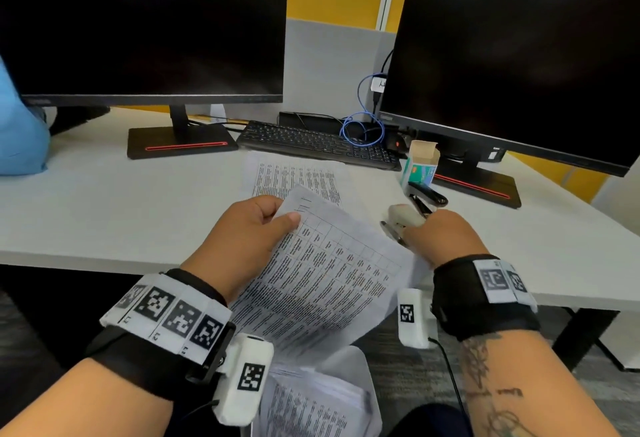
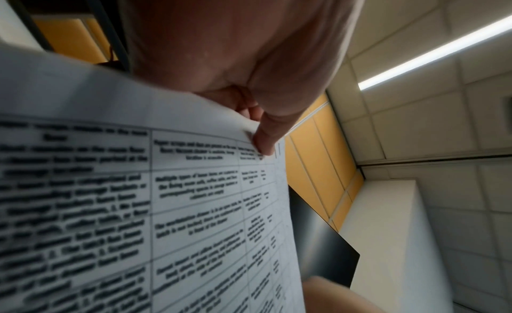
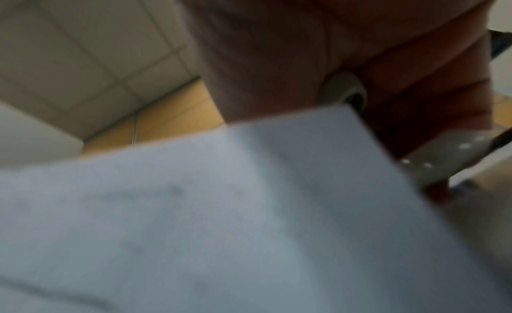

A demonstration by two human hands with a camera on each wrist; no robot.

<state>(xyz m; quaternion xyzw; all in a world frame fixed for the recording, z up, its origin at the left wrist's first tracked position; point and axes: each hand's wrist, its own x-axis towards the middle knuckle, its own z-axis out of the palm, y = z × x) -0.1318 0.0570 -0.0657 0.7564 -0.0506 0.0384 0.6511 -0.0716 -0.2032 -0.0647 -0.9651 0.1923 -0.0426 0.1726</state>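
My left hand (image 1: 258,228) pinches the top left corner of a printed sheet (image 1: 329,284) with a table of text, held tilted above the desk edge. In the left wrist view the thumb (image 2: 266,140) presses on the printed sheet (image 2: 138,208) near its corner. My right hand (image 1: 446,232) grips a white and black stapler (image 1: 407,216) just past the sheet's right edge, its metal base pointing toward the paper. In the right wrist view the stapler (image 3: 454,155) shows blurred beside the sheet (image 3: 221,208).
Another printed page (image 1: 294,177) lies on the white desk (image 1: 121,208). A small open staple box (image 1: 420,163) stands by the right monitor (image 1: 512,66). A keyboard (image 1: 318,144) and left monitor (image 1: 142,24) sit behind. A paper stack (image 1: 311,398) lies on my lap.
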